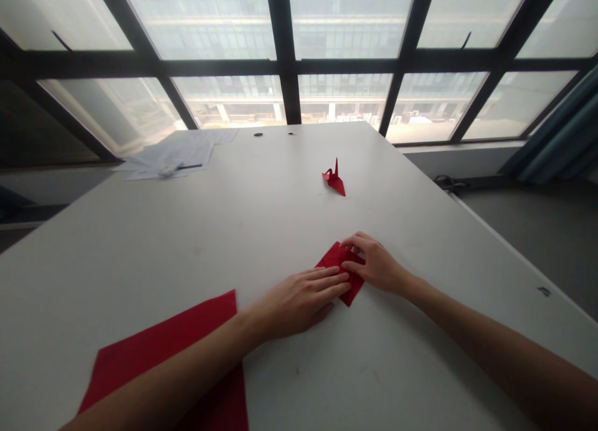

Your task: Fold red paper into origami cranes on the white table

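A small folded piece of red paper (331,255) lies flat on the white table in front of me, partly covered by both hands. My left hand (299,298) rests on its near left part, palm down, with fingers stretched out flat. From the right, my right hand (377,266) grips the paper's right side between its thumb and bent fingers. The fingertips hide part of the fold. Farther off stands a finished red paper crane (334,180), which neither hand touches. Beneath my left forearm is a large sheet of red paper (187,328).
White printed papers (187,152) with a pen (189,167) on them lie at the table's far left. The white table (154,232) reaches toward framed windows (346,20). Its right edge drops to a grey floor, where a blue curtain (551,144) hangs.
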### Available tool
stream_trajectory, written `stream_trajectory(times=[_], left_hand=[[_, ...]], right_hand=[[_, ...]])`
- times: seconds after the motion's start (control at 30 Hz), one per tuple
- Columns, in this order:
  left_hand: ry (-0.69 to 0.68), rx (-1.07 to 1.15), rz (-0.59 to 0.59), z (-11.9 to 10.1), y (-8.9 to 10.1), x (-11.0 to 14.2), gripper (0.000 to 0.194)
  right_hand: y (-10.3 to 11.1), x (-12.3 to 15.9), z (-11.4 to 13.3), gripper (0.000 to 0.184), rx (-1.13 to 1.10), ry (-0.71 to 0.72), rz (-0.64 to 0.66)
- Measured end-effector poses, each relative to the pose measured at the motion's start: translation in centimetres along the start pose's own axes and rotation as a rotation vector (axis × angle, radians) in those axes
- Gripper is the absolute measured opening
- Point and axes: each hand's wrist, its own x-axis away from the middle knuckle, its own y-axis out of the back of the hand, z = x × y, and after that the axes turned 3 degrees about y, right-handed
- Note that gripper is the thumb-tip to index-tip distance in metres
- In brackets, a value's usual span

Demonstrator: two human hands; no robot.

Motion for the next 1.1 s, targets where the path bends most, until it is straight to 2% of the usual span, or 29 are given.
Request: stream_trajectory(times=[0.1,0.27,0.33,0.5,0.63,0.7,0.77,0.87,1.03,1.1], left_hand=[[-0.004,-0.011,-0.006,-0.1,0.1,0.0,0.044],[0.007,-0.049,0.012,0.0,0.0,0.1,0.042],[0.003,-0.048,0.012,0.0,0.0,0.2,0.043],[0.006,-0.036,0.007,-0.2,0.1,0.1,0.045],[0.009,-0.049,0.011,-0.3,0.2,0.1,0.044],[0.021,-0.057,0.028,-0.3,0.2,0.2,0.044],[0.059,-0.055,0.036,-0.3,0.1,0.3,0.048],[0.096,-0.037,0.031,-0.1,0.0,0.4,0.055],[0.013,-0.093,0.020,0.0,0.2,0.5,0.049],[0.034,-0.126,-0.014,-0.1,0.2,0.4,0.050]], right_hand=[[0.2,0.4,0.3,0.028,0.139,0.037,-0.027],[0.6,1.2,0.2,0.058,0.394,0.034,0.024],[0.7,1.1,-0.3,0.062,0.432,-0.015,-0.014],[0.7,0.2,-2.0,0.061,0.476,-0.138,-0.164],[0.9,0.0,-1.8,0.040,0.433,-0.123,-0.249],[0.9,0.3,-1.1,0.033,0.383,-0.101,-0.211],[0.7,0.7,-0.2,0.035,0.364,-0.101,-0.110],[0.1,1.2,0.9,0.035,0.405,-0.140,-0.034],[0.1,1.2,1.4,0.029,0.332,-0.238,0.020],[0.3,1.1,1.3,0.023,0.305,-0.262,0.025]])
